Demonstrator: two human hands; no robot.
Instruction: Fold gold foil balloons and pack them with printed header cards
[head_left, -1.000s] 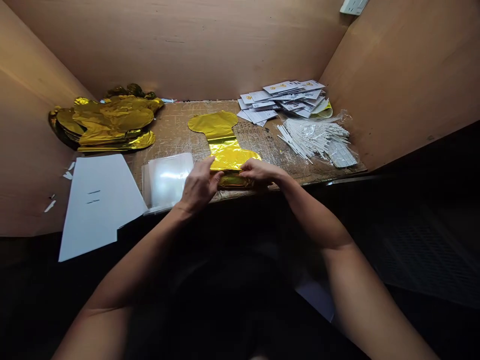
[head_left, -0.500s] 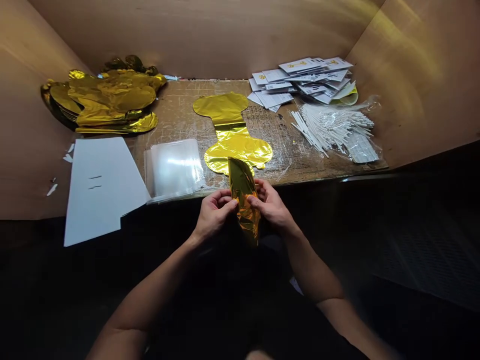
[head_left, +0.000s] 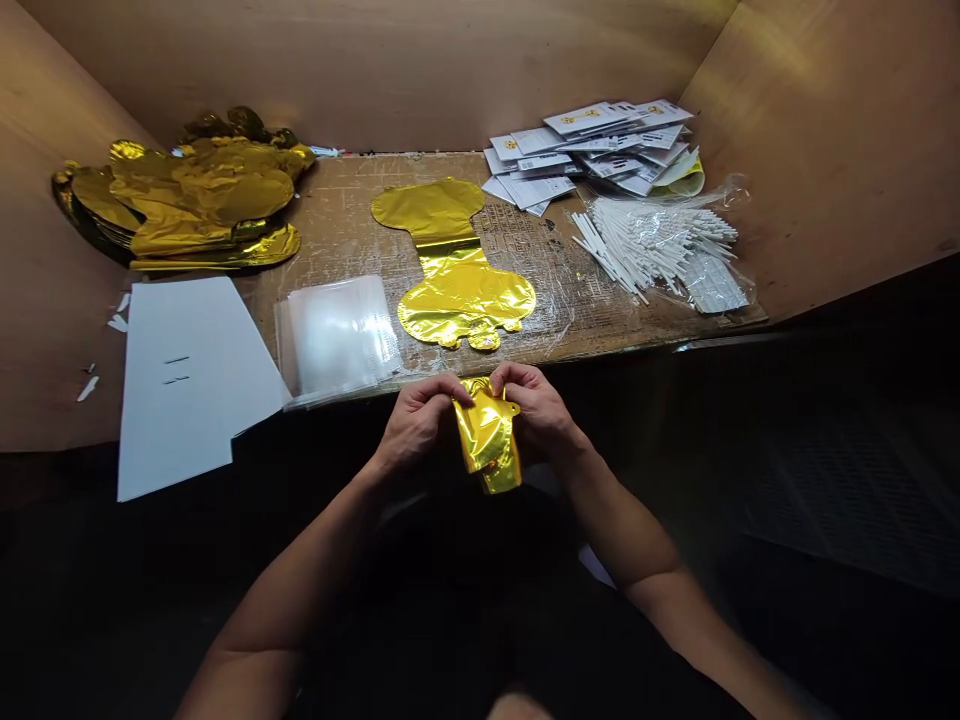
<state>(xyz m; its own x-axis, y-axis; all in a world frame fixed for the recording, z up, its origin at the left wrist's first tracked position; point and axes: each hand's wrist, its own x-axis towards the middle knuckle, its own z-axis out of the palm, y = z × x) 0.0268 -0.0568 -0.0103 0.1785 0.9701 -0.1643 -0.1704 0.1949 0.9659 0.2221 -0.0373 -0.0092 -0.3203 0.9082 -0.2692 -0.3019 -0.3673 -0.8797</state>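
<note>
Between my two hands, just off the table's front edge, is a folded gold foil balloon [head_left: 486,430]. My left hand [head_left: 421,418] pinches its upper left side, and my right hand [head_left: 536,405] pinches the upper right. A small tab of foil sticks out by the right fingers. Beyond my hands, a flat bone-shaped gold foil balloon [head_left: 457,265] lies spread on the table. To the left of it is a stack of clear plastic bags [head_left: 341,335].
A pile of gold foil balloons [head_left: 202,200] sits at the back left, above white sheets [head_left: 191,385]. Printed cards [head_left: 592,150] are heaped at the back right. Below them, white sticks [head_left: 660,245] spill from a clear bag. Brown panels [head_left: 375,70] enclose the table [head_left: 517,235].
The foil in my hands has been folded over into a shorter piece, its upper end no longer standing up. Both hands have turned, with fingers now over its top. The view has shifted slightly.
</note>
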